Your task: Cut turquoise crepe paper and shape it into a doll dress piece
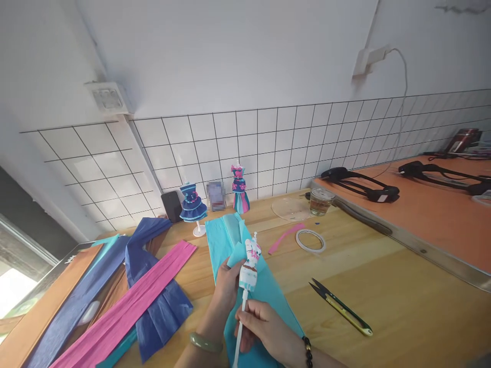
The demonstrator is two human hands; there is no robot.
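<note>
My left hand (227, 287) presses a piece of light blue crepe paper against a small white mannequin (250, 266) on a thin stick. My right hand (264, 327) pinches the white stick below the mannequin. Both hands hover over a long turquoise crepe sheet (268, 286) lying on the wooden table (383, 301). A green bangle sits on my left wrist and a dark bead bracelet on my right.
Pink (126, 306), dark blue (157, 301) and brown crepe sheets lie at left. Two dressed mini mannequins (192, 204) (240, 190) and a phone (171, 205) stand by the tiled wall. Thread snips (341, 306), a tape ring (310, 240), a pink strip (284, 237) and a glass (320, 201) lie at right, beside an orange board (433, 214) holding black devices.
</note>
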